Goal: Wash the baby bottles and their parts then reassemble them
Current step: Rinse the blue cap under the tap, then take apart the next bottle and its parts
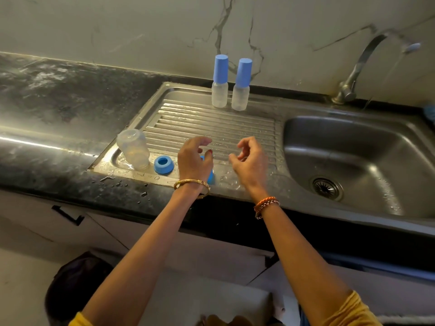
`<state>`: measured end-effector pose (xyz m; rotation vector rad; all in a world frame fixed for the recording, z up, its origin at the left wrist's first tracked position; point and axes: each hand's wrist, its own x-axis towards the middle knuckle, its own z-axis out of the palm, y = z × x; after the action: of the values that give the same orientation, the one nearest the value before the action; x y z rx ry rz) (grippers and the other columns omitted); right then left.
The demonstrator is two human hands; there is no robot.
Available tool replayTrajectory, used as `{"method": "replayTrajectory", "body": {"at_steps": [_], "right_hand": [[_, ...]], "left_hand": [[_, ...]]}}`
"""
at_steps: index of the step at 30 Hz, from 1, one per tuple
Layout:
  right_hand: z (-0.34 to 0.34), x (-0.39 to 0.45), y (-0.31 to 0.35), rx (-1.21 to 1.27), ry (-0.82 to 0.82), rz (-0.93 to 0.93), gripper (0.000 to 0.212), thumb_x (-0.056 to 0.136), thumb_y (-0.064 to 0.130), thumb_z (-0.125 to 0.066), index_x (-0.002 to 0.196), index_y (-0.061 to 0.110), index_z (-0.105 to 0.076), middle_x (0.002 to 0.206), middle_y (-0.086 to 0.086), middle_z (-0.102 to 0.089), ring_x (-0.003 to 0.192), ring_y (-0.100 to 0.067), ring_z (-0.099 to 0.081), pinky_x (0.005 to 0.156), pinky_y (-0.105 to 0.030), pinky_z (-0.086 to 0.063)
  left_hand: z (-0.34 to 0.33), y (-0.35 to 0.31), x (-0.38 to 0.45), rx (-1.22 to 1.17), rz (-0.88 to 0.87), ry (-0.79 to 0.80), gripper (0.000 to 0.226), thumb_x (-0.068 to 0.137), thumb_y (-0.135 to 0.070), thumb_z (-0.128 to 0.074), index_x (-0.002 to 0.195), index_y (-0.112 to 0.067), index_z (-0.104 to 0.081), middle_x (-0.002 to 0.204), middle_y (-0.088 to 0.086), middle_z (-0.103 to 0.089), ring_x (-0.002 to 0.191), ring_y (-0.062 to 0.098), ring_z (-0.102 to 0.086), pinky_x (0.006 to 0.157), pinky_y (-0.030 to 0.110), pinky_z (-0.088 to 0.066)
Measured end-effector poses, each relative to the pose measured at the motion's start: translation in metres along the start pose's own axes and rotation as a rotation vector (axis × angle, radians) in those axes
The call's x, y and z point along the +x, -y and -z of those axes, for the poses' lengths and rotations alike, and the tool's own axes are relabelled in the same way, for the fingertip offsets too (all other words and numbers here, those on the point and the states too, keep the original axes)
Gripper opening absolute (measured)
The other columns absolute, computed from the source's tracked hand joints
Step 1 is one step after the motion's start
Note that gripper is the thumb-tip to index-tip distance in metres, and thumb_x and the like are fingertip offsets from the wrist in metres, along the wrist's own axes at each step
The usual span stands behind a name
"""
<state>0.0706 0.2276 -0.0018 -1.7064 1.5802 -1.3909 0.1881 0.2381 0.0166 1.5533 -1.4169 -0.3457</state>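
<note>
here both hands, left hand [194, 158] and right hand [250, 161], hover over the drainboard [211, 123], fingers loosely curled, holding nothing.

Two clear bottles with tall blue caps [227, 81] standing side by side at the back, one open clear bottle [133, 149] sitting upside down in front, blue ring [163, 164] lying beside it

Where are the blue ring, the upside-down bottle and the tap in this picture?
blue ring [163, 164]: head view, on its upper face beside the hole.
upside-down bottle [133, 148]: head view, middle of its clear body.
tap [362, 58]: head view, on the curved metal spout.
</note>
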Motion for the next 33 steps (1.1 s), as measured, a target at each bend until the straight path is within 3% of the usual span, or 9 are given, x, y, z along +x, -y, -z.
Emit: {"method": "replayTrajectory", "body": {"at_steps": [6,10,13,15,17,20,25,29,33], "right_hand": [[0.075,0.020,-0.034,-0.114,-0.278,0.077,0.018,0.073,-0.002,-0.066,0.067,0.013,-0.057,0.063,0.002,-0.056,0.058,-0.010,-0.050,0.057,-0.029,-0.046],[0.132,0.034,-0.076,-0.227,-0.299,0.021,0.015,0.071,0.001,-0.068,0.067,0.014,-0.060,0.066,0.000,-0.061,0.062,-0.016,-0.056,0.059,-0.032,-0.047],[0.178,0.049,-0.112,-0.346,0.022,-0.183,0.013,0.076,0.011,-0.071,0.088,0.014,-0.068,0.088,-0.002,-0.068,0.084,-0.016,-0.062,0.073,-0.024,-0.044],[0.203,0.059,-0.137,-0.437,0.370,-0.390,0.038,0.076,0.017,-0.074,0.112,0.014,-0.064,0.115,-0.006,-0.064,0.107,-0.017,-0.058,0.084,-0.021,-0.040],[0.226,0.068,-0.157,-0.449,0.498,-0.499,0.050,0.077,0.019,-0.073,0.124,0.013,-0.057,0.126,-0.008,-0.058,0.118,-0.020,-0.052,0.093,-0.024,-0.039],[0.253,0.091,-0.179,-0.340,0.370,-0.511,0.050,0.081,0.020,-0.070,0.127,0.007,-0.054,0.125,-0.012,-0.058,0.115,-0.022,-0.054,0.096,-0.029,-0.040],[0.286,0.151,-0.200,-0.272,0.179,-0.490,0.040,0.089,0.026,-0.059,0.125,0.009,-0.056,0.115,-0.010,-0.065,0.106,-0.022,-0.060,0.092,-0.031,-0.045],[0.290,0.210,-0.215,-0.223,0.099,-0.419,0.037,0.093,0.030,-0.050,0.122,0.007,-0.057,0.108,-0.010,-0.066,0.090,-0.018,-0.057,0.077,-0.032,-0.045],[0.282,0.263,-0.222,-0.266,0.097,-0.377,0.046,0.095,0.035,-0.047,0.132,0.007,-0.048,0.125,-0.014,-0.059,0.113,-0.027,-0.055,0.095,-0.038,-0.045]], "left_hand": [[-0.064,-0.047,-0.004,-0.218,0.030,0.200,0.019,0.081,0.000,-0.062,0.098,-0.007,-0.067,0.088,-0.004,-0.060,0.068,0.001,-0.052,0.062,0.003,-0.041],[-0.129,-0.079,-0.014,-0.388,0.220,0.356,0.019,0.082,0.000,-0.061,0.098,-0.009,-0.067,0.074,-0.005,-0.060,0.065,0.004,-0.053,0.072,0.025,-0.049],[-0.179,-0.100,-0.023,-0.397,0.326,0.458,0.019,0.084,-0.002,-0.060,0.095,-0.016,-0.065,0.067,-0.006,-0.057,0.065,0.008,-0.053,0.076,0.030,-0.049],[-0.210,-0.112,-0.027,-0.404,0.382,0.510,0.018,0.082,-0.001,-0.061,0.092,-0.016,-0.064,0.065,-0.005,-0.056,0.063,0.009,-0.051,0.076,0.031,-0.048],[-0.241,-0.124,-0.029,-0.416,0.441,0.568,0.020,0.082,-0.003,-0.063,0.100,-0.010,-0.064,0.073,0.000,-0.059,0.069,0.013,-0.054,0.079,0.033,-0.048],[-0.279,-0.141,-0.026,-0.439,0.539,0.615,0.020,0.084,-0.007,-0.063,0.103,-0.013,-0.062,0.084,0.001,-0.062,0.079,0.016,-0.058,0.087,0.033,-0.050],[-0.327,-0.171,-0.010,-0.554,0.684,0.597,0.018,0.086,-0.002,-0.059,0.101,-0.012,-0.058,0.073,0.000,-0.056,0.061,0.010,-0.051,0.066,0.022,-0.048],[-0.356,-0.184,0.013,-0.614,0.778,0.462,0.019,0.089,-0.002,-0.056,0.106,-0.010,-0.056,0.072,0.000,-0.053,0.059,0.009,-0.049,0.052,0.016,-0.047],[-0.389,-0.183,0.039,-0.583,0.832,0.344,0.026,0.088,-0.002,-0.057,0.115,-0.004,-0.058,0.075,0.000,-0.053,0.063,0.009,-0.051,0.065,0.021,-0.048]]}}
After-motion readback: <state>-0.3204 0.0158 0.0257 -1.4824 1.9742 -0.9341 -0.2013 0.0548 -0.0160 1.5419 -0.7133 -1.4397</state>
